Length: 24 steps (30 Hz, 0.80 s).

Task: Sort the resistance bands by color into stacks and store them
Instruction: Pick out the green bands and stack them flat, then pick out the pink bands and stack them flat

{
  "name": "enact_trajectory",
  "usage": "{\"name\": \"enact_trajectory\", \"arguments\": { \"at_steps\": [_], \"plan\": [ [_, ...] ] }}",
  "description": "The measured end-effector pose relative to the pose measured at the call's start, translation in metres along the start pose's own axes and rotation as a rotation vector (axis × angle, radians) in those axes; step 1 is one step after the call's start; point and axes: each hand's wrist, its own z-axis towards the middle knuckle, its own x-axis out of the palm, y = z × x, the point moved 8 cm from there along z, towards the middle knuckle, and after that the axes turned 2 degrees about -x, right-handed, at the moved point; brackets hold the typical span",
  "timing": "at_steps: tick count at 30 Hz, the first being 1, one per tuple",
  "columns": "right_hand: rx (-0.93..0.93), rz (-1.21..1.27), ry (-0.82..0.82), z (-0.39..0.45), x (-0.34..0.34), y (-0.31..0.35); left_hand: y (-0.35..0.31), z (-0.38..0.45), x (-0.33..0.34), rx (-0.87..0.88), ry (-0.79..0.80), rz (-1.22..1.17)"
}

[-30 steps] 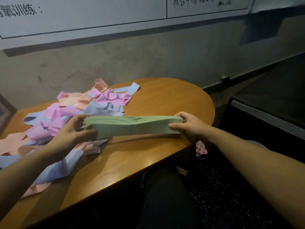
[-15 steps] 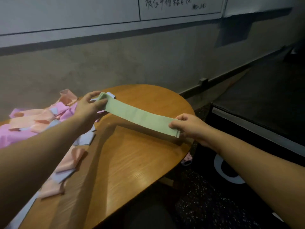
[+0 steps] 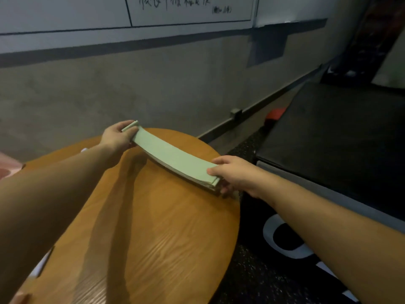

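Observation:
A flat stack of green resistance bands (image 3: 173, 157) stretches diagonally over the right end of the round wooden table (image 3: 153, 238). My left hand (image 3: 117, 137) grips its far end, thumb on top. My right hand (image 3: 234, 174) pinches the near end at the table's right edge, fingers under and thumb on the stack. The stack sags slightly in the middle, close to the tabletop. Only a scrap of the pink bands (image 3: 8, 170) shows at the far left edge; my left arm hides the remainder of the pile.
A grey wall with a whiteboard (image 3: 175, 12) runs behind the table. A dark padded bench (image 3: 339, 132) stands to the right, with black speckled floor (image 3: 263, 270) and a black-and-white object (image 3: 282, 240) below it.
Both hands have carried the green stack to the right end of the table and lowered it. My view has swung right, so the mixed pile has left the picture.

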Motion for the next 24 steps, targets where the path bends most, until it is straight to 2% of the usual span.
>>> {"name": "enact_trajectory", "arguments": {
  "at_steps": [8,12,16,18,24],
  "plan": [
    [-0.045,-0.341,-0.029,0.012,-0.011,-0.017,0.02,0.029,0.044,0.037,0.036,0.189],
    [-0.05,-0.548,-0.109,0.018,-0.018,-0.024,0.035,0.032,0.048,0.026,0.022,0.295],
    [-0.064,-0.492,-0.119,0.021,-0.022,-0.027,0.038,0.037,0.041,0.045,-0.059,0.46],
    [-0.108,-0.461,-0.123,0.019,-0.021,-0.025,0.035,0.035,0.039,0.02,-0.068,0.464],
    [-0.387,-0.308,-0.369,-0.007,-0.032,0.011,0.015,0.014,0.013,0.043,-0.08,0.418]
  ]
}}
